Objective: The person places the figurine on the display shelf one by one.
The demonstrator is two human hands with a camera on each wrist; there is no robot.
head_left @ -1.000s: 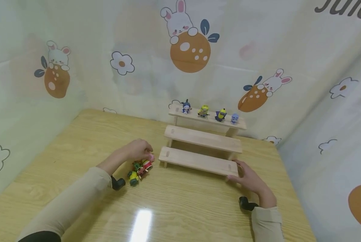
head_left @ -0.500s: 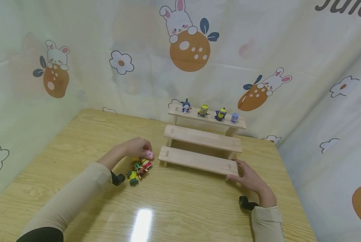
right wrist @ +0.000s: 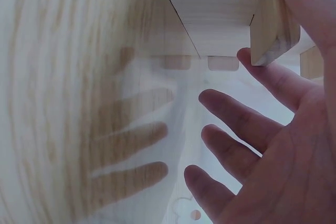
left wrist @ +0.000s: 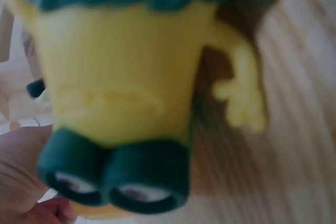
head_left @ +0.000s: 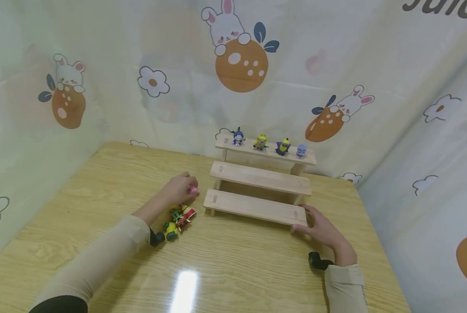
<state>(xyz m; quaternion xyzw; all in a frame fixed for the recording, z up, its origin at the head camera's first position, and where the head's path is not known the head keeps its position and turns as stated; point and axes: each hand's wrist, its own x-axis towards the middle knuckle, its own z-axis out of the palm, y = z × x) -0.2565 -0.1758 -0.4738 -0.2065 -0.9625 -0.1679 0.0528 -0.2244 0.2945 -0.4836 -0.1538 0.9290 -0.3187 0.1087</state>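
Note:
My left hand (head_left: 181, 188) pinches a small pink figurine (head_left: 194, 191) just above the table, left of the wooden three-step display stand (head_left: 255, 206). Below that hand lies a pile of figurines, among them a red-and-white one (head_left: 188, 212), a brown one (head_left: 181, 221) and a yellow-and-green one (head_left: 171, 231). The yellow-and-green figurine (left wrist: 121, 77) fills much of the left wrist view, mostly blocking the hand. My right hand (head_left: 321, 228) holds the right end of the lowest step between thumb and index finger. In the right wrist view, its other fingers (right wrist: 236, 121) extend apart from the wood.
On the top step stand several figurines: a dark blue one (head_left: 238, 137), a yellow one (head_left: 261, 142), a yellow one in dark blue (head_left: 283, 147) and a light blue one (head_left: 301, 151). A printed curtain (head_left: 171, 121) hangs behind the table (head_left: 233, 269).
My left hand has lifted the pink figurine off the pile and moved it slightly away from me. The right hand keeps its place on the stand.

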